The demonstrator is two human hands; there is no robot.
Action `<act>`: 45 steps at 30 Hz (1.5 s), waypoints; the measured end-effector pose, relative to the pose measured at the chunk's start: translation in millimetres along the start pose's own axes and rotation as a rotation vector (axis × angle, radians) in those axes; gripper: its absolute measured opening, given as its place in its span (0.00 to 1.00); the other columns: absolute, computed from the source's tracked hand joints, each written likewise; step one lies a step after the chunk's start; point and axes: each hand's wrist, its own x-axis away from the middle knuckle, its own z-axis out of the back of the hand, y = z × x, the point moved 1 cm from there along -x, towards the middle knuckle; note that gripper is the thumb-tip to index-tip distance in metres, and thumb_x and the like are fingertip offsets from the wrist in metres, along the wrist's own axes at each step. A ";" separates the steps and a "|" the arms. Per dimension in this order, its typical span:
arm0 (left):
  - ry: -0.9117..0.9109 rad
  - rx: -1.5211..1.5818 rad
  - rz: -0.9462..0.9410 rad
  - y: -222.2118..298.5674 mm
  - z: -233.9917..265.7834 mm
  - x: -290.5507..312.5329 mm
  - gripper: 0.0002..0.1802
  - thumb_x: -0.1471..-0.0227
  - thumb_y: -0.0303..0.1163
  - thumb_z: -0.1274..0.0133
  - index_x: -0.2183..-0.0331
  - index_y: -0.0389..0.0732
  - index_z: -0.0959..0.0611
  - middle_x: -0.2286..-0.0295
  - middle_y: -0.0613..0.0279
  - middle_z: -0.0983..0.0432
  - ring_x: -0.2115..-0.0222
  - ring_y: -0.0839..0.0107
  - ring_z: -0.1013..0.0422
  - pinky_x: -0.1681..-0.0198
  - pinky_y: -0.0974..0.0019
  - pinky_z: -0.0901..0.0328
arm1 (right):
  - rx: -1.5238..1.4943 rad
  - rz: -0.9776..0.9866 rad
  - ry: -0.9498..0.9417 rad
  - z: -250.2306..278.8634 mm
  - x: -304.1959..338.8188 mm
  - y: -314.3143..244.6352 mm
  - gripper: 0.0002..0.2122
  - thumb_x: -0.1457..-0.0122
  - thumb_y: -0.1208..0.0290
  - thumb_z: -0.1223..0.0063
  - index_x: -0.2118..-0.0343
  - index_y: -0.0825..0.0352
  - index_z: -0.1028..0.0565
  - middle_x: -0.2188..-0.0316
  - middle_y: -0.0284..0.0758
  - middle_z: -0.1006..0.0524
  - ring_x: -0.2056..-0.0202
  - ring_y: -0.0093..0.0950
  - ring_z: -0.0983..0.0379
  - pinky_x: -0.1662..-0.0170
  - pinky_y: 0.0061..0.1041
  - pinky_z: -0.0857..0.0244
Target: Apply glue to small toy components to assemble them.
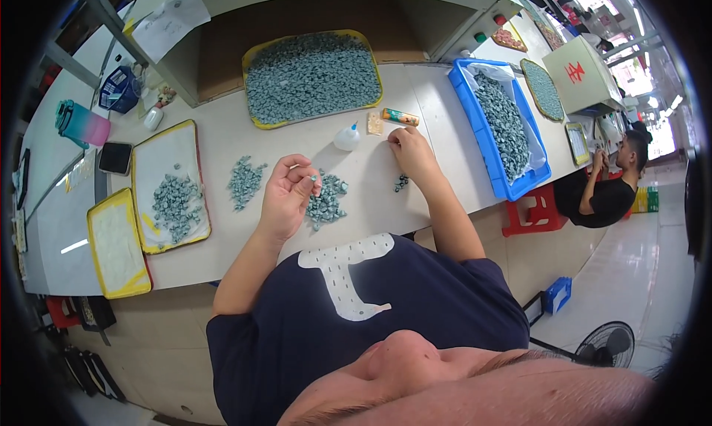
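Observation:
My left hand (285,200) is raised over the table with thumb and fingertips pinched on a small teal piece (314,178). A loose pile of the same shiny teal pieces (327,203) lies right beside it, and a smaller pile (245,183) is to its left. My right hand (412,153) rests low over the table, fingers curled together; whatever is in them is hidden. Just beyond its fingertips are a small tan block (375,123) and an orange-and-green tube (400,117). A few dark pieces (401,183) lie by its wrist. Between the hands stands a white squeeze bottle (346,137) with a blue tip.
A yellow-rimmed tray (374,68) full of teal pieces sits at the back. To the right is a blue bin (540,175) of larger pieces. Leftward lie two yellow-edged trays (165,142), a phone (116,158) and a tumbler (83,123). Another person (604,181) sits at far right.

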 end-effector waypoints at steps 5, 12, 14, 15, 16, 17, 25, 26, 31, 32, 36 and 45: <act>0.024 0.034 0.014 10.5 3.2 2.3 0.17 0.45 0.27 0.48 0.55 0.40 0.32 0.72 0.63 0.27 0.70 0.74 0.34 0.64 0.71 0.38 | -0.122 0.016 0.048 3.2 7.5 -23.5 0.07 0.44 0.79 0.50 0.64 0.71 0.23 0.66 0.41 0.26 0.68 0.33 0.25 0.62 0.28 0.31; -0.019 0.052 0.014 10.6 4.7 1.6 0.17 0.45 0.26 0.48 0.55 0.39 0.32 0.72 0.63 0.27 0.69 0.72 0.33 0.64 0.70 0.38 | -0.639 0.041 -0.044 23.4 27.2 -90.7 0.08 0.46 0.81 0.47 0.63 0.68 0.22 0.69 0.38 0.26 0.70 0.27 0.26 0.66 0.24 0.32; -0.022 0.050 0.011 10.5 3.1 1.7 0.17 0.45 0.26 0.48 0.55 0.39 0.32 0.72 0.63 0.27 0.69 0.72 0.33 0.64 0.70 0.38 | -0.881 0.097 -0.071 16.8 29.3 -102.1 0.08 0.46 0.83 0.46 0.63 0.70 0.22 0.69 0.34 0.25 0.72 0.21 0.27 0.68 0.20 0.32; -0.025 0.049 0.007 10.7 2.3 1.8 0.17 0.45 0.26 0.48 0.54 0.39 0.32 0.72 0.63 0.27 0.69 0.72 0.32 0.64 0.70 0.37 | -0.882 0.098 -0.071 15.3 29.5 -106.5 0.08 0.46 0.83 0.46 0.63 0.70 0.22 0.69 0.34 0.25 0.72 0.21 0.27 0.68 0.20 0.32; -0.026 0.048 0.001 11.1 2.4 2.4 0.17 0.45 0.26 0.48 0.54 0.39 0.33 0.71 0.62 0.27 0.69 0.72 0.32 0.63 0.70 0.37 | -0.847 0.202 -0.051 14.4 29.4 -112.0 0.08 0.46 0.84 0.46 0.63 0.70 0.22 0.69 0.34 0.25 0.72 0.21 0.27 0.68 0.19 0.31; -0.024 0.047 0.000 11.4 3.1 2.9 0.17 0.45 0.26 0.48 0.54 0.39 0.33 0.71 0.62 0.27 0.69 0.72 0.32 0.63 0.70 0.37 | -0.810 0.305 -0.030 13.8 29.3 -117.2 0.08 0.46 0.84 0.46 0.64 0.70 0.22 0.68 0.33 0.24 0.71 0.21 0.27 0.68 0.18 0.31; -0.054 0.080 -0.005 13.8 9.1 4.0 0.15 0.43 0.24 0.50 0.54 0.39 0.32 0.67 0.61 0.25 0.66 0.75 0.30 0.61 0.70 0.35 | -1.042 0.130 -0.132 -5.7 36.4 -134.1 0.07 0.48 0.83 0.43 0.65 0.71 0.21 0.69 0.35 0.23 0.70 0.20 0.26 0.67 0.16 0.31; -0.040 0.069 -0.003 14.0 9.5 4.8 0.15 0.43 0.24 0.50 0.54 0.39 0.32 0.67 0.61 0.25 0.66 0.75 0.30 0.61 0.70 0.35 | -1.098 0.084 -0.122 -8.7 36.7 -133.1 0.07 0.48 0.81 0.43 0.65 0.70 0.21 0.70 0.35 0.22 0.70 0.20 0.25 0.66 0.16 0.30; -0.023 0.046 -0.016 15.3 9.8 5.3 0.15 0.43 0.23 0.51 0.54 0.38 0.32 0.67 0.61 0.25 0.66 0.75 0.29 0.61 0.71 0.34 | -0.899 0.311 -0.024 -11.9 33.4 -130.2 0.07 0.49 0.82 0.43 0.66 0.70 0.21 0.71 0.35 0.22 0.70 0.20 0.24 0.67 0.17 0.29; -0.029 0.045 -0.023 15.7 9.8 5.0 0.14 0.43 0.23 0.51 0.54 0.38 0.32 0.67 0.61 0.25 0.66 0.75 0.29 0.61 0.71 0.34 | -0.905 0.292 -0.027 -12.3 34.2 -130.6 0.07 0.50 0.82 0.42 0.66 0.70 0.21 0.71 0.35 0.22 0.71 0.21 0.24 0.67 0.18 0.29; -0.038 0.036 -0.023 16.2 11.0 4.9 0.14 0.43 0.23 0.51 0.55 0.38 0.32 0.67 0.61 0.25 0.66 0.76 0.29 0.60 0.71 0.34 | -0.934 0.235 -0.027 -12.9 37.4 -133.9 0.07 0.52 0.83 0.41 0.68 0.70 0.21 0.72 0.34 0.21 0.72 0.22 0.23 0.68 0.19 0.28; 0.023 -0.124 -0.025 19.9 13.4 9.2 0.18 0.43 0.23 0.51 0.52 0.39 0.34 0.65 0.60 0.26 0.65 0.75 0.28 0.59 0.72 0.33 | -0.594 0.577 0.270 -3.9 36.6 -147.9 0.09 0.56 0.88 0.41 0.70 0.72 0.23 0.70 0.39 0.21 0.71 0.28 0.23 0.69 0.20 0.27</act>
